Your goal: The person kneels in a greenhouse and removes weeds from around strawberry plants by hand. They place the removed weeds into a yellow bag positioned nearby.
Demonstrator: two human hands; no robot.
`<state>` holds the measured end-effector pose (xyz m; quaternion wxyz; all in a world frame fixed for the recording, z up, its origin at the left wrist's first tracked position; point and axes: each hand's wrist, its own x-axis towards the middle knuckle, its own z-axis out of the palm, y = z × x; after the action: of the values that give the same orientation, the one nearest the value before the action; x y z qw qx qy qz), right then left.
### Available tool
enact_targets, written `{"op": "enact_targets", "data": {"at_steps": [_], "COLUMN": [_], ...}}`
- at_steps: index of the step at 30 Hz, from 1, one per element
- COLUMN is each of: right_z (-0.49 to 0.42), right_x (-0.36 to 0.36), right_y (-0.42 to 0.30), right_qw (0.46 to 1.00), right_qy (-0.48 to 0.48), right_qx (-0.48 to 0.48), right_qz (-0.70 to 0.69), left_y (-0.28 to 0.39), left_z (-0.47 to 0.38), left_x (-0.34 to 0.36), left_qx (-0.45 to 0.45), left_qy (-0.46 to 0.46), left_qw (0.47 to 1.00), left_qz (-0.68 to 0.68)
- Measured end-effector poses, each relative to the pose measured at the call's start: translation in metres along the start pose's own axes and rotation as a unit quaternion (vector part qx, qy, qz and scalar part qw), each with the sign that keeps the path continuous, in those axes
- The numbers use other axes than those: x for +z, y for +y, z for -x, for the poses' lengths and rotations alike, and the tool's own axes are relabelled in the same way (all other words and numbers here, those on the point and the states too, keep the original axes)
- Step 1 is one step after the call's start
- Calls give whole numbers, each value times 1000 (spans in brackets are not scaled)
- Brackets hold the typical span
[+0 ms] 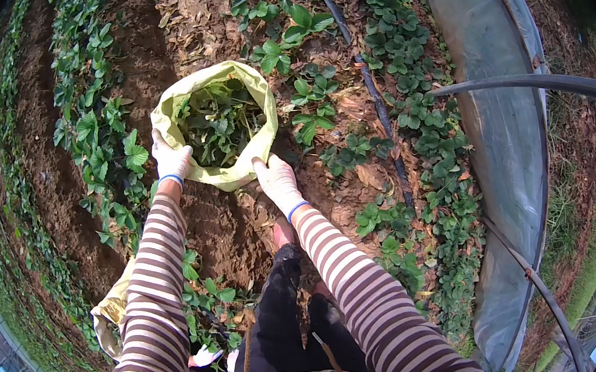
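Note:
A pale yellow-green woven sack [209,177] stands on the soil before me with its mouth spread wide and its rim rolled outward. Cut green leaves and stems [221,125] fill what I can see of its inside. My left hand [171,153], in a white knit glove with a blue cuff, grips the near left part of the rim. On the near right part, my right hand [278,180], gloved the same way, has its thumb and fingers closed on the fabric. The sack's lower body is hidden below its mouth.
Strawberry-like plants [315,98] grow to the right beside a black irrigation pipe [371,83]. Beyond them lie plastic sheeting [500,128] and curved hoops [537,82]. More plant rows [94,148] run left. Behind me are another yellow sack [112,314] and another person's gloved hand [206,356].

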<state>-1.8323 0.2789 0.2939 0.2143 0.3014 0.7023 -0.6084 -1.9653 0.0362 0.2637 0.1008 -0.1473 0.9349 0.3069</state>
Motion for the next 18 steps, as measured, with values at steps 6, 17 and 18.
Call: {"op": "enact_targets", "data": {"at_steps": [6,17,18], "right_z": [88,314,337], "right_x": [-48,-90,-91], "right_y": [103,418,428], "right_qw": [992,975,959], "right_qy": [-65,93,116], "right_qx": [54,199,242], "right_qz": [-98,-44,-95], "left_y": [2,-19,-27], "left_z": [30,274,310], "left_x": [-11,51,66], "left_qx": [24,-8,-13], "left_qy": [62,-73,-131], "left_qw": [998,992,975], "left_qz": [-9,102,178]}}
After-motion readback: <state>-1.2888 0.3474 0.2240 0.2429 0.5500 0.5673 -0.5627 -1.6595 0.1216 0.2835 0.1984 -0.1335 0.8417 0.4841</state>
